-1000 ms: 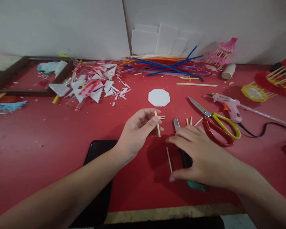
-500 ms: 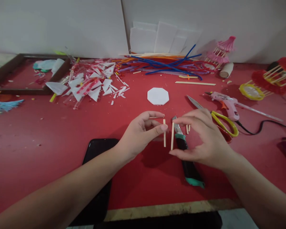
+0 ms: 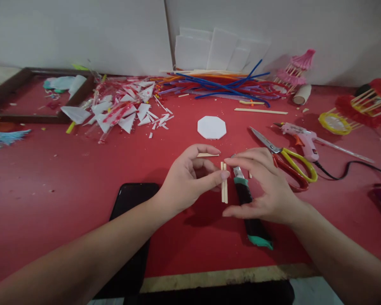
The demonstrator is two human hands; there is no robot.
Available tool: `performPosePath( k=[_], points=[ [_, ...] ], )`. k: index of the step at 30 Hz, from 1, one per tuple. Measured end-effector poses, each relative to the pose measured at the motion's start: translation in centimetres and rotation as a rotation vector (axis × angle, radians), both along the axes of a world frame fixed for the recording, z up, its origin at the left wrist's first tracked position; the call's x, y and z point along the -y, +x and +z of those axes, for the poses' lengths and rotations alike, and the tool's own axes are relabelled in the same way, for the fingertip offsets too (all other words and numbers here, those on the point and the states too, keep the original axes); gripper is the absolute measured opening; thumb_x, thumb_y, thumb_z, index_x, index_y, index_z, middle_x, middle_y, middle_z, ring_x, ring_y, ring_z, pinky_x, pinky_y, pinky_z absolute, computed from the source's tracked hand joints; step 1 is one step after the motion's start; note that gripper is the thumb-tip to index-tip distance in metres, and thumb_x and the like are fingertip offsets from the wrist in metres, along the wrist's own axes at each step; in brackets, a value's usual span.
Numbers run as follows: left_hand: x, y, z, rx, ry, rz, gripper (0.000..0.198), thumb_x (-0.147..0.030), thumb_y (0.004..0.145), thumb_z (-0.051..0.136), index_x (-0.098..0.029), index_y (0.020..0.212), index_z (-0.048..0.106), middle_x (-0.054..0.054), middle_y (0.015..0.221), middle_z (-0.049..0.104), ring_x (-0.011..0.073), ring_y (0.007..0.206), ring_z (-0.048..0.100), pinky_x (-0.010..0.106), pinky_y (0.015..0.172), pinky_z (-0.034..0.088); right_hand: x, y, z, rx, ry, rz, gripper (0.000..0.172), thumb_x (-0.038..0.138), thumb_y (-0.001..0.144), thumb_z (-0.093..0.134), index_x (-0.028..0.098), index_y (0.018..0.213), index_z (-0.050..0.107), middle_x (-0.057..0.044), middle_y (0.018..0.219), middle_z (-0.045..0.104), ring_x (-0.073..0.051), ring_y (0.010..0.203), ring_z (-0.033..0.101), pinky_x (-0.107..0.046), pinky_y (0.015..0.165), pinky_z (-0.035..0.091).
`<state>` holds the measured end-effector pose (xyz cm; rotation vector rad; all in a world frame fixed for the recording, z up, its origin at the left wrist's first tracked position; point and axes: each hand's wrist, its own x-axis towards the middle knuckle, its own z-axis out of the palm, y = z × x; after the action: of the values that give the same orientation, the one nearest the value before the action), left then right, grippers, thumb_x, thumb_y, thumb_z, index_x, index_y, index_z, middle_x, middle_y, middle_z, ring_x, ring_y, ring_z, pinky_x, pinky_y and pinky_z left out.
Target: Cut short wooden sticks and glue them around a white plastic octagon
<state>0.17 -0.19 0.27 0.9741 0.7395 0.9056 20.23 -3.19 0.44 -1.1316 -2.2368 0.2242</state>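
Two short wooden sticks [image 3: 224, 183] stand upright side by side, touching, just above the red table [image 3: 66, 178]. My left hand [image 3: 187, 178] pinches them from the left with thumb and forefinger. My right hand [image 3: 262, 186] holds the right stick from the other side, thumb low and forefinger at the top. A utility knife [image 3: 249, 207] with a black and teal handle lies under my right hand. A white foam octagon [image 3: 211, 127] lies beyond the hands, and a loose stick [image 3: 207, 155] rests by my left fingertips.
Scissors [image 3: 288, 163] with yellow and red handles and a pink glue gun [image 3: 301, 137] with its cable lie at right. A black phone [image 3: 130, 203] sits under my left forearm. Foam scraps [image 3: 120, 112], pipe cleaners [image 3: 222, 87], a wooden frame [image 3: 28, 95] and stick-built models [image 3: 362, 108] lie farther back.
My right hand left the knife, picked up a stick from the table and brought it against the stick in my left hand. The two sticks now touch.
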Motion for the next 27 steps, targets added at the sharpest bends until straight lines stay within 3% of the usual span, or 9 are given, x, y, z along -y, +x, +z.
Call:
performPosePath(
  k=[7,22,27],
  points=[
    [0.06,0.01,0.04,0.005,0.030,-0.024,0.036,-0.012,0.076,0.081,-0.019,0.101,0.056,-0.008,0.064,0.069,0.0060,0.054,0.067,0.013,0.059,0.058,0.04,0.02,0.12,0.023,0.069,0.009,0.070,0.062,0.073,0.077,0.019,0.125,0.059,-0.011,0.108,0.065,-0.027,0.101,0.057,-0.046,0.091,0.048],
    [0.23,-0.15,0.26,-0.058,0.005,-0.050,0.046,-0.023,0.068,0.089,-0.019,0.100,0.056,-0.006,0.063,0.069,0.0101,0.053,0.067,0.019,0.057,0.059,0.23,-0.21,0.63,-0.016,0.027,0.011,0.060,0.052,0.072,0.080,0.021,0.119,0.060,-0.009,0.105,0.065,-0.026,0.099,0.058,-0.043,0.088,0.049],
    [0.32,-0.15,0.30,0.043,-0.088,-0.070,0.037,-0.034,0.079,0.081,-0.020,0.104,0.057,-0.002,0.071,0.071,0.0133,0.062,0.071,0.022,0.056,0.062,0.27,-0.25,0.61,-0.037,0.062,0.005,0.058,0.052,0.073,0.078,0.021,0.118,0.060,-0.009,0.103,0.065,-0.026,0.096,0.058,-0.045,0.088,0.048]
  ],
)
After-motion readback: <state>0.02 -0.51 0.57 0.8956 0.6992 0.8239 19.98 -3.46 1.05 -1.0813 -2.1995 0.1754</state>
